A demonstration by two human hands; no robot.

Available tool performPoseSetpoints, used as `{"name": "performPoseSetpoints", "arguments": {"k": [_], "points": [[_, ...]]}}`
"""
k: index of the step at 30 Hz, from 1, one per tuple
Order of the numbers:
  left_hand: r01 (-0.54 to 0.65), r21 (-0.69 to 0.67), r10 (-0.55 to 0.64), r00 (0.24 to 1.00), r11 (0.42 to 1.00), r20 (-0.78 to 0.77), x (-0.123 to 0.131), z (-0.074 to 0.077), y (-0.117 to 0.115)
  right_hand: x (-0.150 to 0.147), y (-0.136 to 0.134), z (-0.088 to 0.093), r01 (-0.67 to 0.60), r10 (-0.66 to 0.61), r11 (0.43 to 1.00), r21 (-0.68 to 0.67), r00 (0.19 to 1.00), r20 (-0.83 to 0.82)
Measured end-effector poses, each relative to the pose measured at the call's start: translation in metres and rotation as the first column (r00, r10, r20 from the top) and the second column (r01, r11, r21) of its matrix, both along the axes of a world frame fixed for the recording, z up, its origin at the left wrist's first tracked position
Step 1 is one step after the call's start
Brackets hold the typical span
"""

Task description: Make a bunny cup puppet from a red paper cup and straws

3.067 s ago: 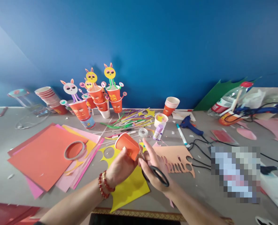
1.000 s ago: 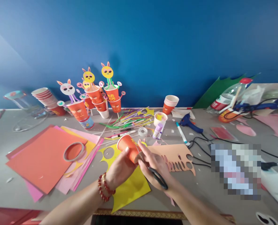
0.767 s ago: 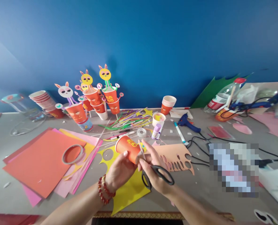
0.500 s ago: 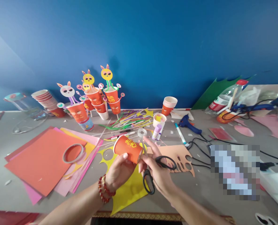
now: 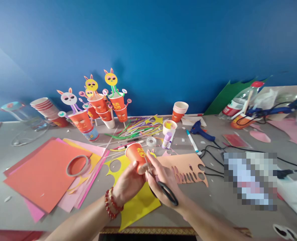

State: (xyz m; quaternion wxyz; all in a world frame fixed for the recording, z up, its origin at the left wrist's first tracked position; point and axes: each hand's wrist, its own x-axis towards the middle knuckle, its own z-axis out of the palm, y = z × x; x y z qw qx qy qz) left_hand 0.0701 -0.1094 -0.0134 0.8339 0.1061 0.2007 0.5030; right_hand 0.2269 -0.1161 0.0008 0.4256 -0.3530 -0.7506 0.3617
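My left hand [image 5: 131, 179] is wrapped round an orange paper cup [image 5: 136, 154] with yellow lettering, tilted so its rim points up and to the left. In my right hand [image 5: 165, 184] is a pair of scissors [image 5: 169, 194] with black handles. The blades lie against the cup's base end, partly hidden by my fingers; whether they pierce it I cannot tell. Below both hands lies a cut sheet of yellow paper [image 5: 135, 211]. A peach sheet with cut-out holes [image 5: 186, 167] is just right of my right hand.
Orange and pink paper sheets [image 5: 43, 174] with a tape roll [image 5: 69, 169] lie left. Decorated bunny cups [image 5: 82, 122] stand behind them. Pipe cleaners [image 5: 130, 129], a glue stick [image 5: 166, 140] and a blue glue gun [image 5: 201, 131] are further back. Black cables [image 5: 211, 157] cross the right side.
The scissors have turned in my right hand, with their blades brought onto the cup's base end. The cup has shifted slightly right and tipped more upright.
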Motion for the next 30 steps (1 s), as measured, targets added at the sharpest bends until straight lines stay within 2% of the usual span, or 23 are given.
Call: {"name": "performPoseSetpoints", "arguments": {"k": [4, 7, 11, 15, 17, 21, 24, 27, 30], "points": [[-0.017, -0.009, 0.017, 1.000, 1.000, 0.002, -0.002, 0.000, -0.001, -0.002, -0.002, -0.001, -0.012, 0.010, 1.000, -0.026, 0.997, -0.073], [0.004, 0.052, -0.003, 1.000, 0.999, -0.018, -0.001, 0.000, -0.004, -0.006, -0.006, -0.002, -0.002, -0.034, 0.986, -0.165, 0.976, -0.214], [0.035, 0.176, -0.020, 0.996, 0.984, -0.084, 0.001, 0.003, -0.006, -0.015, -0.010, 0.001, -0.062, -0.172, 0.884, -0.464, 0.879, -0.445], [0.043, 0.268, -0.009, 0.992, 0.962, -0.127, 0.001, 0.008, -0.005, -0.022, -0.008, 0.006, -0.185, -0.285, 0.771, -0.609, 0.755, -0.590], [0.042, 0.290, -0.003, 0.991, 0.956, -0.131, 0.001, 0.009, -0.004, -0.022, -0.007, 0.006, -0.208, -0.301, 0.746, -0.632, 0.742, -0.599], [0.059, 0.265, -0.020, 0.989, 0.962, -0.148, 0.000, 0.007, -0.002, -0.016, -0.006, 0.001, -0.194, -0.224, 0.793, -0.577, 0.789, -0.573], [0.056, 0.232, -0.019, 0.987, 0.971, -0.159, 0.001, 0.005, -0.003, -0.014, -0.006, -0.003, -0.212, -0.191, 0.800, -0.562, 0.797, -0.573], [0.035, 0.217, 0.001, 0.987, 0.976, -0.160, 0.001, 0.005, -0.004, -0.018, -0.006, 0.000, -0.234, -0.249, 0.768, -0.597, 0.750, -0.613], [0.018, 0.262, 0.026, 0.986, 0.965, -0.162, 0.002, 0.007, -0.004, -0.022, -0.005, 0.005, -0.299, -0.332, 0.697, -0.652, 0.671, -0.663]]}}
